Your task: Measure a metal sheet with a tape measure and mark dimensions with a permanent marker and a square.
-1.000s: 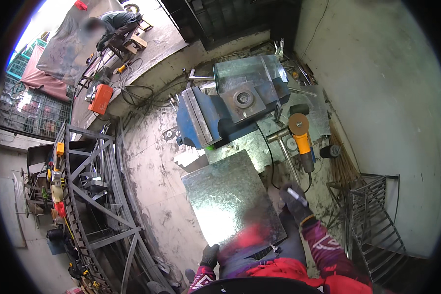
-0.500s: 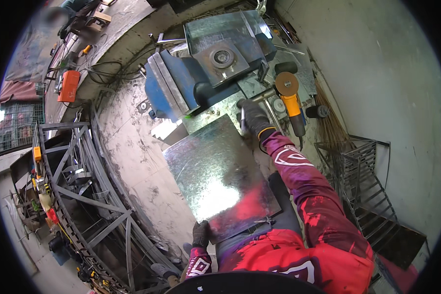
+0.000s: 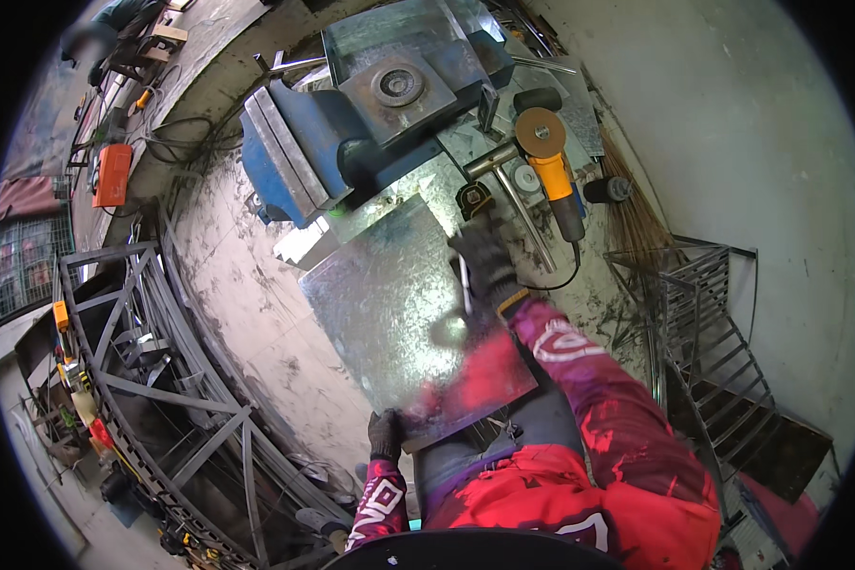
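Note:
A square grey metal sheet [image 3: 389, 304] lies tilted across my lap, its far corner close to the bench vise. My left hand [image 3: 386, 434], in a dark glove, grips the sheet's near left corner. Beside the sheet's right edge is my right hand [image 3: 487, 258], also gloved, its fingers closed around a thin pale pen-like stick [image 3: 465, 285]. The stick's exact kind is unclear. Just beyond that hand sits a black tape measure [image 3: 473, 199]. Farther right lies a yellow angle grinder [image 3: 558, 180] with a brown disc, next to a metal T-shaped bar [image 3: 518, 198].
A blue bench vise [image 3: 299, 157] stands ahead, with a metal plate and round part on top. Steel frames [image 3: 161, 380] fill the left; a wire rack [image 3: 708, 332] stands right, by the wall [image 3: 731, 142]. An orange box [image 3: 112, 176] and another person [image 3: 114, 38] are far left.
My right hand has drawn back from the far side toward the sheet's right edge, uncovering the tape measure. The view has shifted slightly; my left hand stays on the sheet's corner.

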`<act>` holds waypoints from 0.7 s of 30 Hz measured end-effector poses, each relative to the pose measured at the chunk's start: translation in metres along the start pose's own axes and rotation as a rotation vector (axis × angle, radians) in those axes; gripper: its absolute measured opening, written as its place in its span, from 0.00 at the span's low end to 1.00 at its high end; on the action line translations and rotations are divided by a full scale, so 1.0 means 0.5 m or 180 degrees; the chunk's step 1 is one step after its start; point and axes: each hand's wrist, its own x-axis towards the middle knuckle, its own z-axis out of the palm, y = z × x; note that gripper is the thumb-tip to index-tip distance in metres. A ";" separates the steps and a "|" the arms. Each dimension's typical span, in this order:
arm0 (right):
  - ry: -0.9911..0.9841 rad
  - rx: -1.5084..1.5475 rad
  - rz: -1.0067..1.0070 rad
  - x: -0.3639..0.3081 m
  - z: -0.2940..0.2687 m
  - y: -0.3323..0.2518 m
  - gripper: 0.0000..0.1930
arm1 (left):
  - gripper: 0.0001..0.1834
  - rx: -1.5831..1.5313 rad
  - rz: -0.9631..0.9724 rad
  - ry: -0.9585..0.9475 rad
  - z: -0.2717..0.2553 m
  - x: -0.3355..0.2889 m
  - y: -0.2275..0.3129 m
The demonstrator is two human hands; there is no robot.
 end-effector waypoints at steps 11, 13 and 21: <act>-0.0360 0.1036 0.2933 -0.260 -0.003 -0.131 0.14 | 0.12 0.3753 0.2048 0.1263 -0.016 0.055 -0.052; -0.0232 0.0962 0.2727 -0.261 -0.040 -0.138 0.14 | 0.12 0.1512 0.1256 0.1184 0.049 -0.041 0.003; 0.0114 0.1051 0.1130 -0.332 -0.009 -0.237 0.15 | 0.15 -0.2070 0.0564 0.0724 -0.080 -0.066 -0.211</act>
